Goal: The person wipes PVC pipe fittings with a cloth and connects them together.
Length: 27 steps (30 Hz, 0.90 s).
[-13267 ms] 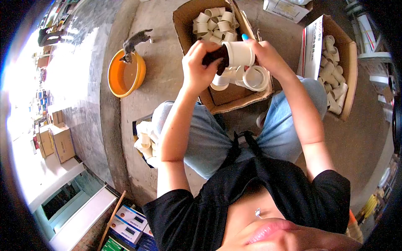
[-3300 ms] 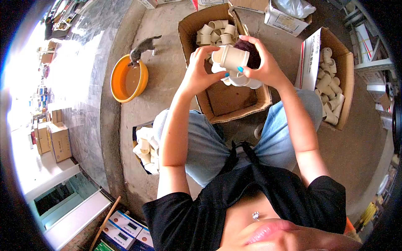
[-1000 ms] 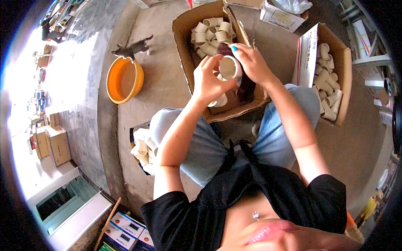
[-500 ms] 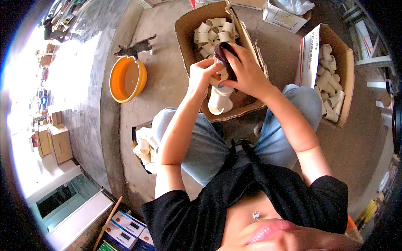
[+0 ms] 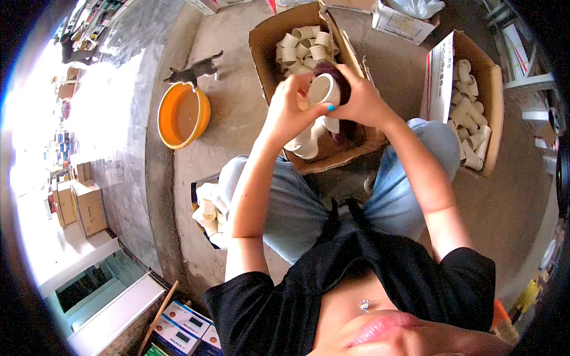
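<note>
Head view, and on the left, a cat [image 5: 202, 69] stands at the upper rim of an orange basin [image 5: 203, 113] on the floor [image 5: 228, 113]. Lower down, 1 small box of pale fittings [image 5: 208, 207] sits beside the left knee [image 5: 234, 172].

Into the upper middle, and here's the action: 2 bare hands, close together over an open carton [image 5: 261, 50]. The left hand [image 5: 288, 113] has its thumb laid along the underside of 1 white pipe fitting [image 5: 322, 90], its other fingers curled and blurred at the near-left side; whether they press on it, I cannot tell. The fitting is up off the carton's contents, its round mouth tipped toward the camera. It looks like handling with a cloth in play, and that smooth, round wall asks for a steady hold from both sides.

Across to the right hand [image 5: 365, 104]: fingers clamped around the fitting's far right side, bent, with a dark cloth [image 5: 343, 88] bunched between palm and fitting, thumb close by the left thumb. Beneath the hands, more white fittings [image 5: 306, 145] lie in the carton's lower part; beige couplings [image 5: 320, 39] crowd its upper part. Far right, another carton [image 5: 494, 113] holds more pale pieces [image 5: 465, 113].
</note>
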Available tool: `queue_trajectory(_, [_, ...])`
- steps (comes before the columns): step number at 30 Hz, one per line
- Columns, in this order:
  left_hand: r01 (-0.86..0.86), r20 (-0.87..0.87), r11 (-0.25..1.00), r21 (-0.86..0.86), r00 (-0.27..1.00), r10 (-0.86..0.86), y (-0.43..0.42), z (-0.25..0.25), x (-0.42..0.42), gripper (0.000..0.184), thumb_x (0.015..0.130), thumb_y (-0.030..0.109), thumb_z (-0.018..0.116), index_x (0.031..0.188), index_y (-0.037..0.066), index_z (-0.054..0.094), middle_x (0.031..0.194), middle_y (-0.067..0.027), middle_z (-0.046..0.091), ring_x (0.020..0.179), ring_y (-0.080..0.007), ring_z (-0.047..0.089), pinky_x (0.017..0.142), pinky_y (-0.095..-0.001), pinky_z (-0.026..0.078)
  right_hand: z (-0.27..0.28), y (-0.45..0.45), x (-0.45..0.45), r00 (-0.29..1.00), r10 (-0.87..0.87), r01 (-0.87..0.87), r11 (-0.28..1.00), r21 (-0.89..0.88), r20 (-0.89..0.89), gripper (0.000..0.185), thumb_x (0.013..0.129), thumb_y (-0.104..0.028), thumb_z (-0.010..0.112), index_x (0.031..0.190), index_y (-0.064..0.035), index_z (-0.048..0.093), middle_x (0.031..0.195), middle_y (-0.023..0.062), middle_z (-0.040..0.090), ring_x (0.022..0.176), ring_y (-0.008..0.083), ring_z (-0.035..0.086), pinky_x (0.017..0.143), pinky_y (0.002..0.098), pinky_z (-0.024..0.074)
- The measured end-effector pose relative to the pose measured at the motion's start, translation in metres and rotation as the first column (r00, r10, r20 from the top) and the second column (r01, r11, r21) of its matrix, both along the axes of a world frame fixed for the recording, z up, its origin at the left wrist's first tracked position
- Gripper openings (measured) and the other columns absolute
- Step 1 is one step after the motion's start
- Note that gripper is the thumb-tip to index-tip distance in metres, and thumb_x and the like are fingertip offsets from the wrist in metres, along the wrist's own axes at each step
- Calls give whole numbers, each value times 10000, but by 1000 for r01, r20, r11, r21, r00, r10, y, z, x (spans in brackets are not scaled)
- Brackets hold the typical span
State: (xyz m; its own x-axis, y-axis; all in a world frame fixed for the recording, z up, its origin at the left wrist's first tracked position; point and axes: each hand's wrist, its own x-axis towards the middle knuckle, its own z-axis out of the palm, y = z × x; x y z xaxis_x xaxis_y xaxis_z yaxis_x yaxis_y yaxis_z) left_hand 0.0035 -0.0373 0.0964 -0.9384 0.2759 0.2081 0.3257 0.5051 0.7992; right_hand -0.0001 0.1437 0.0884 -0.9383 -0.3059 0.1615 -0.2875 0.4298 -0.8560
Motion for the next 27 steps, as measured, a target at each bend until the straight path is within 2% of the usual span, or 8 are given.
queue_trajectory(2, [-38, -203, 994, -105, 979, 16, -5, 9, 0, 568, 546, 245, 787, 1005, 1, 558, 982, -131, 540, 921, -281, 503, 801, -369, 428, 6, 6, -5, 978, 67, -23, 976, -218, 196, 683, 560, -177, 764, 1142, 8, 459, 985, 110, 588, 900, 169, 560, 817, 285, 425])
queue_trajectory(6, [166, -338, 946, -279, 905, -258, -20, 16, -5, 505, 568, 192, 765, 1015, 65, 569, 1038, -100, 536, 1007, -284, 476, 879, -387, 394, 7, 16, -11, 863, 263, -7, 860, -510, 431, 571, 595, -245, 671, 1084, 0, 508, 942, 77, 581, 878, 145, 542, 787, 234, 412])
queue_trajectory(10, [297, -293, 933, -206, 891, -348, -16, 16, -3, 429, 592, 84, 699, 1003, 81, 576, 1053, -90, 546, 1010, -283, 479, 877, -380, 390, 3, 24, -13, 689, 404, 26, 816, -578, 601, 526, 624, -280, 666, 1059, -13, 539, 927, 81, 597, 820, 157, 569, 748, 255, 441])
queue_trajectory(14, [325, -253, 937, -131, 902, -349, -13, 6, -8, 285, 620, 47, 663, 900, 70, 615, 959, -72, 596, 948, -275, 518, 842, -375, 407, -1, 23, -11, 646, 435, 59, 791, -609, 628, 500, 623, -285, 666, 1033, -23, 553, 905, 82, 591, 812, 151, 559, 740, 246, 428])
queue_trajectory(17, [310, -339, 935, -171, 873, -351, -12, 2, -13, 197, 619, 50, 667, 812, 61, 632, 860, -48, 616, 910, -263, 533, 828, -369, 415, -3, 23, -14, 705, 431, -89, 841, -533, 562, 675, 607, -264, 655, 1177, 26, 438, 1045, 122, 553, 930, 179, 543, 827, 262, 412])
queue_trajectory(20, [268, -387, 963, -37, 884, -262, -9, -5, -13, 188, 610, 123, 701, 780, 79, 635, 816, -35, 608, 848, -239, 535, 766, -355, 410, -3, 20, -11, 861, 286, -117, 916, -383, 420, 783, 612, -336, 685, 1232, 33, 381, 1115, 137, 525, 1005, 195, 517, 891, 283, 380])
queue_trajectory(23, [207, -318, 978, -11, 927, -199, -7, -2, -7, 165, 615, 83, 690, 764, 59, 622, 799, -56, 602, 855, -251, 541, 768, -354, 416, 5, 18, -9, 943, 212, -133, 947, -294, 257, 842, 619, -341, 723, 1263, 38, 336, 1153, 149, 502, 1045, 205, 495, 925, 304, 359])
queue_trajectory(27, [87, -302, 994, -67, 948, -104, -1, -5, -2, 122, 643, 52, 671, 738, 29, 598, 767, -87, 596, 795, -249, 567, 732, -333, 432, 9, 7, -2, 972, 119, -89, 985, -151, 203, 832, 612, -180, 760, 1271, 38, 300, 1217, 201, 433, 1159, 260, 407, 975, 338, 309])
